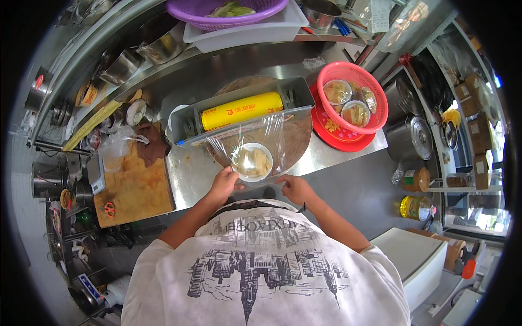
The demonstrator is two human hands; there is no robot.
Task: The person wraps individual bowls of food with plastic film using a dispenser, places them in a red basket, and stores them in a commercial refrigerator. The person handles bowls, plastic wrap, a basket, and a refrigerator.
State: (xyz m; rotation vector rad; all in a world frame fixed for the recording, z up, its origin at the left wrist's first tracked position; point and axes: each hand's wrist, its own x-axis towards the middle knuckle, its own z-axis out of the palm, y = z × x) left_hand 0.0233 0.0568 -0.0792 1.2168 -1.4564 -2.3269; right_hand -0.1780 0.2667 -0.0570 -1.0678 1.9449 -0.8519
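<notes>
A white bowl of pale food pieces (252, 162) sits before me under clear plastic film, above the round wooden board (295, 146). The film stretches down from a grey wrap dispenser (304, 95), which holds a yellow roll of cling wrap (242, 111). My left hand (226, 183) is at the bowl's lower left rim, its fingers curled at the film and bowl; what exactly they grip is partly hidden. To the lower right of the bowl, my right hand (296, 188) has its fingers bent at the film's edge, a little apart from the bowl.
At right, a pink basket (352, 98) with several wrapped bowls stands on a red tray (346, 142). At left lie a wooden cutting board (136, 187), orange-handled scissors (109, 209) and a scale (96, 175). Behind, a shelf bears metal pots and a purple basket (228, 20).
</notes>
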